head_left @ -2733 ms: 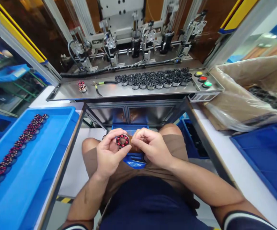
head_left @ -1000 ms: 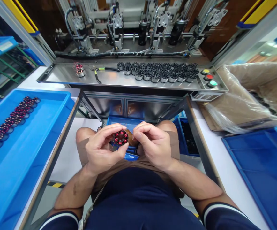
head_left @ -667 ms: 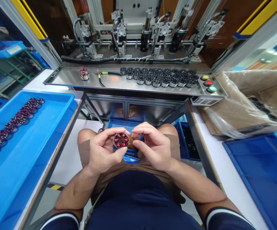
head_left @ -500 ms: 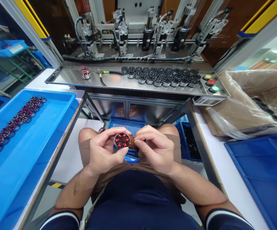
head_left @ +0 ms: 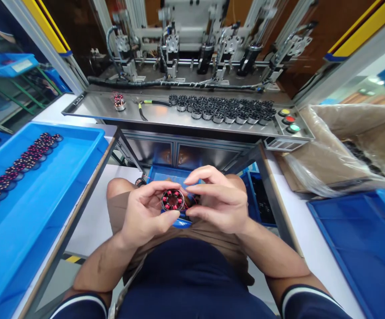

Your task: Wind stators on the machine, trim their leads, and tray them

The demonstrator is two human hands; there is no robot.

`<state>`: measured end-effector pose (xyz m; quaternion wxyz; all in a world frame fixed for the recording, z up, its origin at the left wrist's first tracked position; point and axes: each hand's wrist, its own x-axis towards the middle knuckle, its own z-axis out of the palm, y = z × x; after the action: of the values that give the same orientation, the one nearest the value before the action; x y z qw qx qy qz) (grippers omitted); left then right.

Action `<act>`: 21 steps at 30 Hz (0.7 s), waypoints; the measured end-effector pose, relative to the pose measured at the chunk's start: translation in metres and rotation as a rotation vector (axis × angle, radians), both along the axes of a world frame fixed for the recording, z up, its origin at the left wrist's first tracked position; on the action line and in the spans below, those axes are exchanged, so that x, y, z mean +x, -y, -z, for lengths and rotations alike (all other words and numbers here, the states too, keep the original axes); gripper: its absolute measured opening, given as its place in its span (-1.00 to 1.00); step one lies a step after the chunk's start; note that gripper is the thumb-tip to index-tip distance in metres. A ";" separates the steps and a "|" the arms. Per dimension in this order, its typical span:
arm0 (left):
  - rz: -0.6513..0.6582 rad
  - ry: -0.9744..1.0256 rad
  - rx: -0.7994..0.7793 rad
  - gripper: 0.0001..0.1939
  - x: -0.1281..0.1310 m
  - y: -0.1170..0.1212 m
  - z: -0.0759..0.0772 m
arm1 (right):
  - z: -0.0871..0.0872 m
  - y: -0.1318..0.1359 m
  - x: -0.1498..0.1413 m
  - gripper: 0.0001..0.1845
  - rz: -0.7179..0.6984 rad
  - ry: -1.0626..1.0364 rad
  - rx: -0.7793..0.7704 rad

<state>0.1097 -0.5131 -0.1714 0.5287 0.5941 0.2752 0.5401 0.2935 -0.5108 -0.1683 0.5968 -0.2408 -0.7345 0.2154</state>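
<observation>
My left hand (head_left: 151, 210) is closed round a motor stator (head_left: 173, 200), a round metal ring with red wire coils, its face turned up toward me. Thin red wire ends (head_left: 188, 204) stick out from its right side. Beside them is my right hand (head_left: 219, 199), its thumb and fingers apart around a small gap. The wire ends reach close to the right thumb tip; whether they touch it I cannot tell. Both hands are above my lap, over a blue bin (head_left: 155, 173).
A steel tray (head_left: 96, 108) ahead bears rows of black-and-silver cores (head_left: 219, 116), cutting pliers (head_left: 141, 110), one wound stator (head_left: 119, 102) and push buttons (head_left: 290, 119). At left, a blue tray (head_left: 62, 177) holds wound stators. At right stands a plastic-lined carton (head_left: 307, 164).
My right fingers have parted from their pinch at the wires, and the hand has opened. The stator in my left hand has shifted slightly right and toward me.
</observation>
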 end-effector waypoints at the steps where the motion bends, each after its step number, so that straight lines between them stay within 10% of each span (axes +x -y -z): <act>1: 0.045 0.032 -0.046 -0.67 0.000 0.000 0.000 | -0.003 -0.005 0.003 -0.68 -0.050 0.041 0.018; 9: 0.153 0.065 -0.235 -0.63 0.002 -0.003 0.002 | -0.014 -0.019 0.003 -0.87 -0.234 0.148 0.127; 15: 0.181 0.131 -0.239 -0.61 0.006 -0.003 -0.001 | -0.007 0.007 0.001 -0.86 0.153 0.141 0.269; 21: -0.141 0.031 0.202 -0.65 0.015 0.003 -0.003 | 0.003 0.026 -0.011 -0.68 0.425 0.097 0.237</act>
<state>0.1244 -0.5157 -0.1683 0.4311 0.6151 0.2525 0.6100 0.2827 -0.5366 -0.1717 0.6167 -0.3284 -0.7153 -0.0144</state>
